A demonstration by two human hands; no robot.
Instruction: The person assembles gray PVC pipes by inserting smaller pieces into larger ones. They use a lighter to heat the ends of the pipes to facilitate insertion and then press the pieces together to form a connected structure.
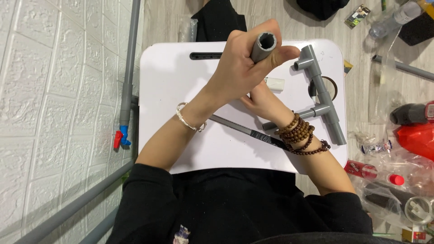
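Observation:
My left hand (239, 68), a silver bangle on its wrist, grips a short grey plastic pipe (264, 45) held upright over the white lap table (172, 90), its open end facing me. My right hand (262, 103), with brown bead bracelets on the wrist, sits just under the left hand; its fingers are hidden, so I cannot tell what it grips. A long thin saw blade (235, 127) with a dark taped end lies on the table beneath both forearms. A grey pipe assembly with tee fittings (323, 97) lies to the right.
A small white piece (275, 84) and a brown ring (335, 88) lie by the assembly. A grey pipe with a red and blue valve (120, 137) runs along the white wall at left. Plastic bottles (398, 16), red packages (418, 138) and another grey pipe (402, 68) litter the floor at right.

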